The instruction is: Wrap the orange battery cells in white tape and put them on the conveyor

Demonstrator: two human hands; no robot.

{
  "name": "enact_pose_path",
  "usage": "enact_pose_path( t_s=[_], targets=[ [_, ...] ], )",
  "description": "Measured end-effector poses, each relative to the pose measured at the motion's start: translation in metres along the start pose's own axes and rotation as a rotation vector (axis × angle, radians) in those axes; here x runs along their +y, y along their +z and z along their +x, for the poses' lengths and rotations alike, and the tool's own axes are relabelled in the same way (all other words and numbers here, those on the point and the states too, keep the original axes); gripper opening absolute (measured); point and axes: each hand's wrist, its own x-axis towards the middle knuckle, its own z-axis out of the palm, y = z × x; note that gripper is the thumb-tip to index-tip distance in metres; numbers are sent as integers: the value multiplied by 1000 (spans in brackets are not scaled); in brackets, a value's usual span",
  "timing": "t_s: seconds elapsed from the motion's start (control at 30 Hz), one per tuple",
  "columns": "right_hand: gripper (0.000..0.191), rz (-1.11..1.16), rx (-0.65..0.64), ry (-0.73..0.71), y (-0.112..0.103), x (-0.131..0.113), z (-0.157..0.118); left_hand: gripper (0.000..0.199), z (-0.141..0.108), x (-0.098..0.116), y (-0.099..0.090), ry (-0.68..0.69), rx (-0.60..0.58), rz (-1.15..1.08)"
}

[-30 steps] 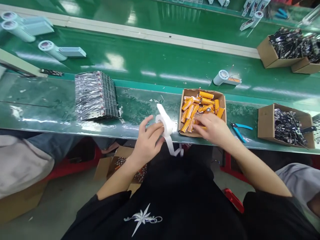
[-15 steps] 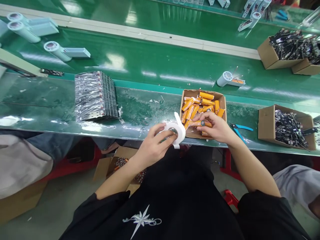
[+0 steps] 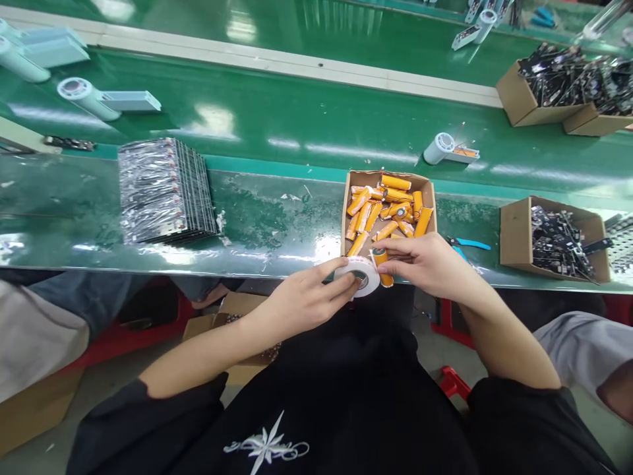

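Writing: none legible on the cells, the tape roll or the cartons; the only mark seen is a white star-shaped emblem [image 3: 267, 445] on the person's black shirt, with no letters.
Left hand: left hand [image 3: 309, 300] reaches in from lower left, forearm bare, palm turned down, fingers wrapped over the near side of a white tape roll [image 3: 360, 273] and gripping it at the front edge of the worktop [image 3: 267, 224].
Right hand: right hand [image 3: 428, 264] comes in from the right, wrist bent inward, thumb and fingertips pinching one orange battery cell [image 3: 382, 265]; cell is tilted, its end facing the camera.
Contact: cell touches the right side of the tape roll; both hands meet there, just in front of the carton.
Cell carton: open cardboard box [image 3: 352, 183] on the worktop directly behind the hands, holding loose orange cells lying at mixed angles.
Pliers: blue-handled pliers [image 3: 467, 245] lie on the worktop just right of that carton, partly hidden by the right hand.
Right side: another carton of dark small parts [image 3: 558, 239], well apart from the hands.
Left side: stack of shiny bagged flat pieces [image 3: 163, 191] on the worktop.
Belt: green conveyor [image 3: 297, 125] behind carries pale blue cylinder-and-handle housings; nearest one [image 3: 448, 149] sits beyond the cell carton.
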Motion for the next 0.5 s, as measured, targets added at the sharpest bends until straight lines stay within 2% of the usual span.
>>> enact_pose_path(
  t_s=[0.07, 0.13, 0.23, 0.3, 0.4, 0.47, 0.5],
  targets=[
    [23, 138, 119, 47, 8, 9, -1, 29, 4, 0, -1, 4, 6, 27],
    [35, 369, 364, 91, 22, 17, -4, 31, 7, 2, -1, -36, 46, 61],
    [47, 719, 778, 84, 60, 19, -5, 31, 12, 11, 6, -172, 167, 85],
    [44, 870, 968, 31, 90, 14, -4, 29, 16, 18, 16, -272, 244, 69],
    [45, 941, 1104, -78, 124, 4, 3, 24, 24, 26, 32, -365, 317, 34],
    [52, 907, 1141, -108, 129, 2, 4, 19, 28, 31, 37, -416, 324, 16],
    [55, 894, 1135, -88, 124, 3, 3, 16, 28, 35, 36, -447, 312, 4]
  ],
)
